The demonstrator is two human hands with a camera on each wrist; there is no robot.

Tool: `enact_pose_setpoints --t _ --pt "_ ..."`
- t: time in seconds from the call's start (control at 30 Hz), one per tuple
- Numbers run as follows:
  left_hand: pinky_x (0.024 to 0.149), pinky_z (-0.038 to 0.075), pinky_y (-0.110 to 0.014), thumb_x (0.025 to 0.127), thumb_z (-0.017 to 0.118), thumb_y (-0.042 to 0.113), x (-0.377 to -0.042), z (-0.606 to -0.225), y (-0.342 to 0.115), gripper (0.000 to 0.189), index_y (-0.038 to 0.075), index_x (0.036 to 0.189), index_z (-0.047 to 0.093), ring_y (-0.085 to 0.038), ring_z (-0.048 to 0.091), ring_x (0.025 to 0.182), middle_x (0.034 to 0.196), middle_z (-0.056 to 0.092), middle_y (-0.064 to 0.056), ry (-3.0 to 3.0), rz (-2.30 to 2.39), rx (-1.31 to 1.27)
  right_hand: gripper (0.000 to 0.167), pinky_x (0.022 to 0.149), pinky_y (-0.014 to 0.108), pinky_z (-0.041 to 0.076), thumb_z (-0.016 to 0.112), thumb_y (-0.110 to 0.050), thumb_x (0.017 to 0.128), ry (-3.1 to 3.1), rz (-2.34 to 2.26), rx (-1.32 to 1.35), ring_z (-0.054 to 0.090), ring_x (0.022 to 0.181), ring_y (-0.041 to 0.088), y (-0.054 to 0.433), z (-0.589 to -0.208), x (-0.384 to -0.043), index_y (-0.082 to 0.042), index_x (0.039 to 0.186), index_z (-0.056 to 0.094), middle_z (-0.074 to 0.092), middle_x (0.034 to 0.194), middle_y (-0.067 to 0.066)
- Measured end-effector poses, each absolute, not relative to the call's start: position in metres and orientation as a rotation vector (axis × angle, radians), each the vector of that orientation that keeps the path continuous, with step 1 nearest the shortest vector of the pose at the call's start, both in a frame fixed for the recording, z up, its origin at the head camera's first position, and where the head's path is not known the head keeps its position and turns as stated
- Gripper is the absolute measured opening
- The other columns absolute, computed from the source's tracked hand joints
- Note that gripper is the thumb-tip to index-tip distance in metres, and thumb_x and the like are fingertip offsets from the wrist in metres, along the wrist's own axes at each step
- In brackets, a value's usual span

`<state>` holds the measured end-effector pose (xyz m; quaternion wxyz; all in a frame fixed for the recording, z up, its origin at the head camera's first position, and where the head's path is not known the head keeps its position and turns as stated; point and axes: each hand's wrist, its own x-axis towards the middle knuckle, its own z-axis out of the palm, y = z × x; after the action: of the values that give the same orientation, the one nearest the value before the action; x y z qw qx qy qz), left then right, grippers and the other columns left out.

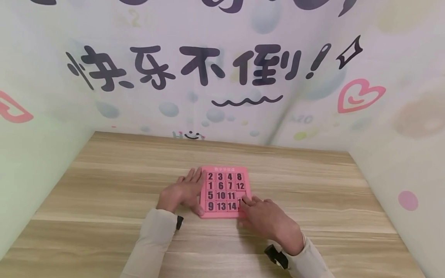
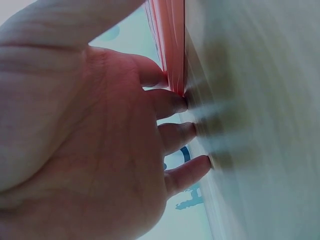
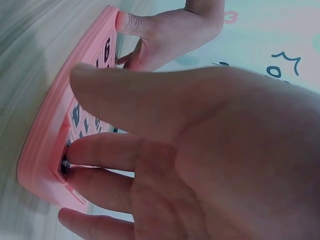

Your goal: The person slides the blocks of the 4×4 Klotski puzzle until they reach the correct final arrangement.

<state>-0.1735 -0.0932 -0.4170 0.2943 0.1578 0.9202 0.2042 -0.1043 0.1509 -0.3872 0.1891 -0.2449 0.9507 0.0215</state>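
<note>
A pink sliding number puzzle (image 1: 220,190) lies flat on the wooden table, its black-numbered tiles facing up. My left hand (image 1: 182,193) rests along the puzzle's left side, thumb at the near left corner. In the left wrist view the fingers are spread; the upper ones touch the pink frame (image 2: 172,45) and the lower ones reach the table. At the near right corner, my right hand (image 1: 267,218) presses fingertips (image 3: 75,150) on a tile, partly hidden, showing a "1". That tile sits between the bottom two rows. The right thumb extends over the frame's near edge.
The wood-grain table (image 1: 114,185) meets a back wall (image 1: 208,116) printed with black characters, bubbles and hearts. Pale walls stand at left and right. A black strap piece (image 1: 277,256) sits at the right wrist.
</note>
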Motion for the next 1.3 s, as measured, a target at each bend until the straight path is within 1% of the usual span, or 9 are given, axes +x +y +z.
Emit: enact_pose_setpoints --t 0.37,0.6,0.7,0.77,0.83,0.9,0.97,1.1,1.3 --pt "0.125 0.001 -0.053 0.069 0.089 0.032 -0.174 -0.417 -0.093 0.128 0.006 0.159 0.001 -0.033 -0.014 0.152 0.166 -0.011 -0.013 2.449 0.541 0.424 0.051 0.109 0.053 0.043 0.058 -0.04 0.099 2.67 0.039 -0.735 0.047 0.137 0.034 0.153 -0.386 -0.105 -0.011 0.142 0.055 0.051 0.149 0.009" --pt "0.125 0.002 -0.053 0.068 0.089 0.032 -0.174 -0.418 -0.094 0.128 0.006 0.159 0.002 -0.032 -0.013 0.152 0.166 -0.01 -0.013 2.457 0.542 0.422 0.041 0.1 0.05 0.051 0.059 -0.037 0.099 2.689 0.001 -0.781 0.055 0.128 0.034 0.153 -0.387 -0.108 -0.011 0.131 0.063 0.059 0.141 0.009" --pt "0.125 0.001 -0.052 0.069 0.089 0.032 -0.173 -0.418 -0.094 0.128 0.006 0.159 0.003 -0.032 -0.013 0.152 0.166 -0.01 -0.013 2.456 0.545 0.419 0.033 0.09 0.047 0.055 0.059 -0.036 0.099 2.706 -0.028 -0.803 0.063 0.112 0.03 0.154 -0.388 -0.109 -0.011 0.119 0.068 0.066 0.126 0.008" --pt "0.125 0.001 -0.052 0.069 0.088 0.033 -0.173 -0.417 -0.094 0.127 0.006 0.159 0.003 -0.031 -0.013 0.152 0.166 -0.01 -0.012 2.455 0.546 0.417 0.025 0.078 0.041 0.056 0.06 -0.034 0.099 2.717 -0.054 -0.816 0.065 0.091 0.026 0.154 -0.388 -0.109 -0.012 0.107 0.069 0.069 0.108 0.005" --pt "0.125 0.001 -0.051 0.069 0.088 0.033 -0.173 -0.417 -0.094 0.127 0.007 0.159 0.002 -0.031 -0.014 0.152 0.166 -0.01 -0.012 2.455 0.544 0.418 0.019 0.067 0.036 0.051 0.061 -0.032 0.098 2.725 -0.079 -0.825 0.057 0.073 0.02 0.155 -0.388 -0.11 -0.014 0.097 0.066 0.064 0.091 0.001" --pt "0.125 0.0 -0.05 0.07 0.087 0.033 -0.172 -0.417 -0.094 0.127 0.007 0.159 0.002 -0.031 -0.014 0.152 0.166 -0.011 -0.012 2.453 0.542 0.416 0.017 0.062 0.032 0.045 0.062 -0.031 0.098 2.726 -0.114 -0.817 0.049 0.065 0.016 0.156 -0.388 -0.11 -0.014 0.093 0.064 0.058 0.081 -0.002" --pt "0.125 0.0 -0.05 0.07 0.087 0.033 -0.173 -0.417 -0.094 0.127 0.007 0.159 0.001 -0.031 -0.015 0.152 0.166 -0.011 -0.011 2.453 0.539 0.416 0.017 0.06 0.031 0.043 0.062 -0.03 0.097 2.727 -0.141 -0.811 0.046 0.062 0.016 0.156 -0.388 -0.111 -0.014 0.093 0.062 0.055 0.076 -0.002" --pt "0.125 0.0 -0.05 0.071 0.087 0.033 -0.173 -0.416 -0.094 0.126 0.007 0.159 0.001 -0.03 -0.015 0.152 0.166 -0.012 -0.011 2.452 0.543 0.408 0.018 0.06 0.031 0.043 0.062 -0.031 0.098 2.727 -0.155 -0.825 0.046 0.062 0.015 0.157 -0.387 -0.112 -0.014 0.092 0.061 0.052 0.073 -0.004" --pt "0.125 0.0 -0.05 0.071 0.087 0.034 -0.172 -0.417 -0.095 0.125 0.007 0.159 0.001 -0.031 -0.015 0.152 0.165 -0.012 -0.012 2.444 0.55 0.406 0.016 0.064 0.032 0.048 0.06 -0.032 0.099 2.699 -0.174 -0.862 0.049 0.066 0.012 0.16 -0.386 -0.115 -0.016 0.093 0.062 0.056 0.076 -0.006"
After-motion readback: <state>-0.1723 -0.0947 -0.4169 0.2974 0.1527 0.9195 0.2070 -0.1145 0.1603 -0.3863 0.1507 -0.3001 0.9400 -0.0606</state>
